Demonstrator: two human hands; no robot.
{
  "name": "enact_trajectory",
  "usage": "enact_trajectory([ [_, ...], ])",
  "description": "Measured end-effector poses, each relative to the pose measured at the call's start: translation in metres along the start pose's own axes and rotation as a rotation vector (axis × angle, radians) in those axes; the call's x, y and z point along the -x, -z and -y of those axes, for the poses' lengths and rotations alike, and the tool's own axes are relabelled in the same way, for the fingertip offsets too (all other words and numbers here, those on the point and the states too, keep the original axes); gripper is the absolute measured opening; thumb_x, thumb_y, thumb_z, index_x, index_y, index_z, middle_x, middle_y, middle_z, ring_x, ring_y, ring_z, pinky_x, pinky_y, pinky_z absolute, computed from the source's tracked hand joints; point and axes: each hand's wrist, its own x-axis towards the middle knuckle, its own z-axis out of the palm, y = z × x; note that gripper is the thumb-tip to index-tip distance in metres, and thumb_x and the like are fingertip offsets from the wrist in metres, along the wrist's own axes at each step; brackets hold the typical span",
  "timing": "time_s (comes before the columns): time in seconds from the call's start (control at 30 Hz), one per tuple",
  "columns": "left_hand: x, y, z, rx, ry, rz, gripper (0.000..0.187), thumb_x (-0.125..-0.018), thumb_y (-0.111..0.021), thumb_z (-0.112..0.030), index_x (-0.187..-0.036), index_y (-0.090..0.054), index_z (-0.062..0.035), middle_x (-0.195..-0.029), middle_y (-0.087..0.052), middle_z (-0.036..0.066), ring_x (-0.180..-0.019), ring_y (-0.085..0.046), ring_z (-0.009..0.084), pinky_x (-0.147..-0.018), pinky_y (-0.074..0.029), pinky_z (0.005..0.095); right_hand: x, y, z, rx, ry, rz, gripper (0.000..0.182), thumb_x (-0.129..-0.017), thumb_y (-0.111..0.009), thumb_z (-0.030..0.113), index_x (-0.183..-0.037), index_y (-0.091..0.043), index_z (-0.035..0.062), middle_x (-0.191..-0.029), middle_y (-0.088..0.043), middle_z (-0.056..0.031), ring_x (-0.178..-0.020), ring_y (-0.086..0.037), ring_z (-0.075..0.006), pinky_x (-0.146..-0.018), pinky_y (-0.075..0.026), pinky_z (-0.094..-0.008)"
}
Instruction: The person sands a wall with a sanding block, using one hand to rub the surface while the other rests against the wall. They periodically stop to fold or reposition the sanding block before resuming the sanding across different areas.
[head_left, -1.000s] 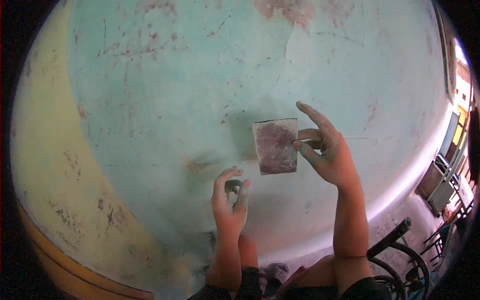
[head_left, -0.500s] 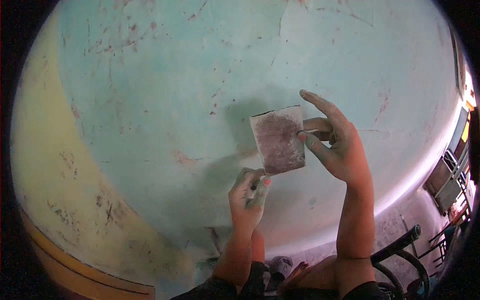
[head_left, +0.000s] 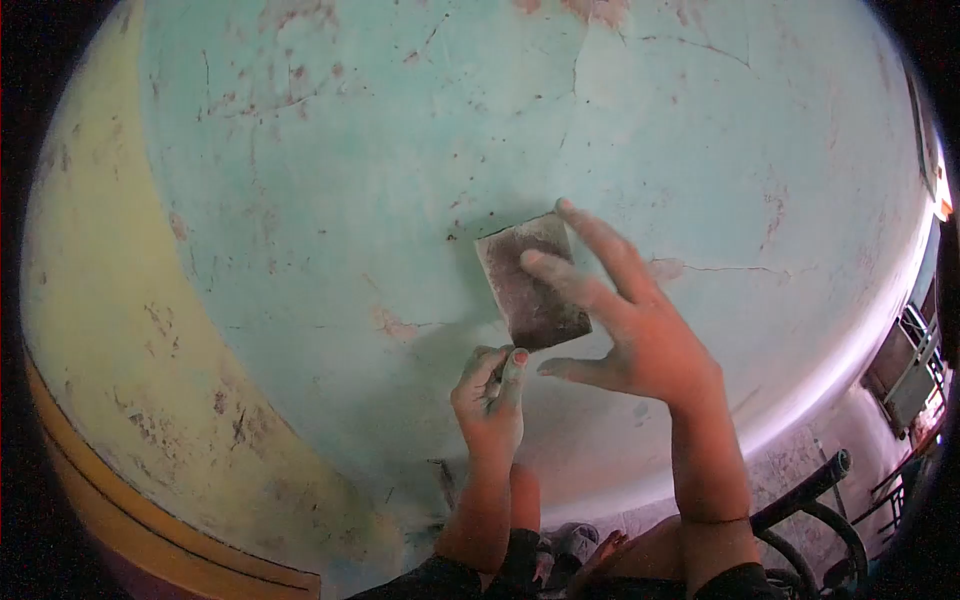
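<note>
A small rectangle of sandpaper (head_left: 540, 300), dark purplish-brown and smeared with pale dust, is held up in front of the wall. Thumb and fingers of my left hand (head_left: 488, 398) pinch its lower left corner. My right hand (head_left: 640, 335) is open, fingers spread. One of its fingertips lies over the face of the sheet, another is at the top right corner, and the thumb points left below the lower edge. Pale dust coats the fingers of both hands.
Ahead is a pale turquoise wall (head_left: 350, 190) with cracks and chipped patches, and a yellow band (head_left: 110, 290) on its left. An orange-brown ledge (head_left: 150, 530) runs along the lower left. A dark tubular frame (head_left: 805, 490) stands at lower right, beside the dusty floor (head_left: 775, 455).
My right hand has let go of the sandpaper's right edge and spread its fingers over the sheet. The left hand still pinches the lower corner. The view has shifted slightly.
</note>
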Motion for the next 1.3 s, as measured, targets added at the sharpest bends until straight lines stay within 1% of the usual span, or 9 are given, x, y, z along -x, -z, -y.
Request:
enact_trajectory([
  [0.07,0.001,0.000,0.000,0.043,0.040,0.033,0.016,-0.091,-0.069,-0.012,-0.091,-0.067,0.0034,-0.079,-0.054,-0.001,-0.071,-0.045,0.0060,-0.065,-0.035,0.0200,0.001,-0.005,-0.001,0.004,-0.010,0.055,0.082,-0.063,-0.086,0.026,-0.137,-0.051,0.0180,-0.155,-0.026,-0.0185,-0.137,-0.035,-0.0414,-0.110,-0.037,-0.0483],
  [0.13,0.000,-0.001,-0.002,0.299,0.190,0.093,0.016,-0.091,-0.069,-0.013,-0.090,-0.068,0.0027,-0.079,-0.053,-0.002,-0.073,-0.045,0.0059,-0.065,-0.035,0.0202,0.001,-0.006,-0.002,-0.014,-0.023,0.040,0.081,-0.061,-0.088,0.023,-0.134,-0.054,0.0182,-0.154,-0.028,-0.0184,-0.138,-0.034,-0.0412,-0.110,-0.037,-0.0487],
  [0.27,0.001,0.003,0.000,0.201,0.158,0.056,0.015,-0.090,-0.070,-0.012,-0.089,-0.067,0.0031,-0.081,-0.053,-0.002,-0.074,-0.045,0.0060,-0.064,-0.035,0.0205,0.001,-0.007,-0.004,-0.060,-0.052,-0.005,0.079,-0.060,-0.090,0.019,-0.131,-0.056,0.0174,-0.153,-0.031,-0.0180,-0.138,-0.034,-0.0403,-0.109,-0.039,-0.0490],
  [0.53,0.000,0.009,0.000,0.094,-0.186,0.180,0.010,-0.087,-0.070,-0.003,-0.092,-0.064,0.0039,-0.088,-0.059,0.004,-0.077,-0.051,0.0101,-0.070,-0.041,0.0210,0.002,-0.002,-0.008,-0.084,-0.086,0.055,0.088,-0.059,-0.089,0.024,-0.137,-0.050,0.0190,-0.154,-0.030,-0.0168,-0.139,-0.033,-0.0393,-0.110,-0.037,-0.0487],
  [0.73,-0.005,0.023,-0.003,-0.125,-0.250,0.117,0.011,-0.085,-0.072,-0.001,-0.092,-0.065,0.0037,-0.084,-0.060,0.006,-0.077,-0.054,0.0138,-0.072,-0.044,0.0254,0.003,0.003,-0.002,0.058,-0.050,0.079,0.094,-0.058,-0.088,0.029,-0.142,-0.046,0.0248,-0.158,-0.022,-0.0154,-0.141,-0.027,-0.0425,-0.112,-0.032,-0.0528],
  [0.9,-0.003,0.025,-0.010,-0.116,-0.249,0.120,0.012,-0.085,-0.072,-0.003,-0.091,-0.065,0.0040,-0.083,-0.061,0.008,-0.077,-0.056,0.0154,-0.071,-0.045,0.0268,0.001,-0.001,0.006,0.175,-0.029,0.075,0.099,-0.057,-0.088,0.030,-0.145,-0.042,0.0272,-0.159,-0.019,-0.0151,-0.142,-0.024,-0.0439,-0.114,-0.028,-0.0564],
  [1.07,0.001,0.024,-0.011,-0.109,-0.308,0.159,0.009,-0.085,-0.070,-0.002,-0.091,-0.066,0.0031,-0.081,-0.061,0.009,-0.074,-0.056,0.0165,-0.067,-0.045,0.0273,-0.001,-0.002,0.012,0.231,-0.043,0.135,0.099,-0.059,-0.086,0.036,-0.147,-0.040,0.0270,-0.159,-0.021,-0.0143,-0.142,-0.024,-0.0439,-0.115,-0.023,-0.0581],
  [1.13,-0.002,0.031,-0.009,-0.038,-0.343,0.289,0.008,-0.085,-0.070,-0.001,-0.091,-0.066,0.0031,-0.081,-0.062,0.010,-0.073,-0.056,0.0172,-0.067,-0.045,0.0279,0.000,0.001,0.012,0.180,-0.021,0.169,0.099,-0.059,-0.086,0.036,-0.147,-0.040,0.0269,-0.158,-0.023,-0.0143,-0.141,-0.025,-0.0439,-0.115,-0.023,-0.0580],
  [1.3,-0.001,0.030,-0.017,-0.014,-0.398,0.291,0.009,-0.086,-0.069,-0.003,-0.092,-0.067,0.0023,-0.083,-0.063,0.010,-0.076,-0.057,0.0177,-0.067,-0.045,0.0288,0.001,0.001,0.007,0.093,0.020,0.158,0.100,-0.057,-0.087,0.034,-0.146,-0.042,0.0261,-0.154,-0.030,-0.0158,-0.139,-0.028,-0.0452,-0.114,-0.026,-0.0572],
])
